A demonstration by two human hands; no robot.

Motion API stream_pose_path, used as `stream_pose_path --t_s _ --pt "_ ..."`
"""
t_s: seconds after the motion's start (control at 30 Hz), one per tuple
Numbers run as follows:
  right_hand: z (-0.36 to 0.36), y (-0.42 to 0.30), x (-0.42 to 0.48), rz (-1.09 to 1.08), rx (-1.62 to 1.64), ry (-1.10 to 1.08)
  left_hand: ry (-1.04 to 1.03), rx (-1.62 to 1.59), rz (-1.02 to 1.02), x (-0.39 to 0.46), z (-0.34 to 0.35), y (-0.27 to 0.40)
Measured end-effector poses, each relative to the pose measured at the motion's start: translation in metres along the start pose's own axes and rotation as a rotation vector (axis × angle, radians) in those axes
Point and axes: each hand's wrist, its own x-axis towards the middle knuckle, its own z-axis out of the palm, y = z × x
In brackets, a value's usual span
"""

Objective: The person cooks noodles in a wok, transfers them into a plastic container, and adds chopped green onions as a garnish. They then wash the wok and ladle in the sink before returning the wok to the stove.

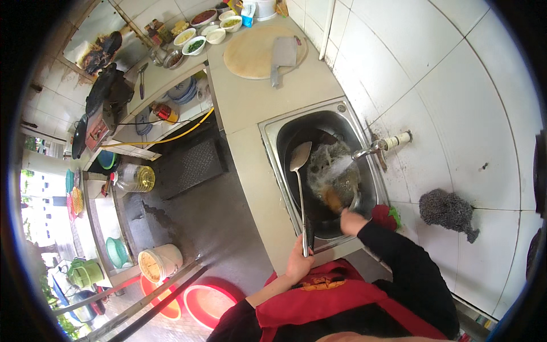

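Note:
My left hand [300, 261] grips the handle of a metal wok spatula [301, 159], and a black handle, seemingly the wok's, shows beside it. The spatula's blade lies over the left side of a dark wok [295, 188] in the steel sink [372, 171]. In my right hand [353, 222] is a brush [331, 199], its tan end blurred, at the wok's near right part. Water runs from the metal faucet [364, 152] into the wok and foams there. What the wok holds under the foam cannot be told.
Beyond the sink, a cleaver [284, 52] lies on a round cutting board [239, 53]. Bowls of ingredients [194, 45] stand farther left. A metal scrubber [444, 209] hangs on the tiled wall at right. A red cloth or sponge [383, 217] sits by the sink's right rim. Buckets and basins stand lower left.

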Motion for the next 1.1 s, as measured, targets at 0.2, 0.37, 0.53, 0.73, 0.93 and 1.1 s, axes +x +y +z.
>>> stream_pose_path --t_s 0.2,0.37,0.53,0.73,0.93,1.1 --pt "-0.090 -0.077 0.061 0.089 0.630 0.135 0.069 -0.016 0.074 0.003 0.003 -0.014" --pt "-0.021 -0.006 0.057 0.276 0.189 0.291 -0.055 -0.023 -0.114 0.013 -0.009 -0.015" --pt "-0.022 -0.038 -0.047 -0.060 0.046 -0.136 -0.277 -0.745 -0.299 0.022 -0.004 -0.023" --pt "-0.049 0.027 -0.075 0.222 -0.085 0.252 -0.247 -0.657 -0.146 0.050 0.002 -0.001" --pt "-0.051 -0.005 -0.148 0.248 0.164 0.564 -0.094 -0.105 -0.033 0.027 -0.015 0.032" --pt "-0.008 -0.004 -0.153 0.250 0.289 0.567 -0.044 0.378 0.078 -0.032 -0.019 0.051"
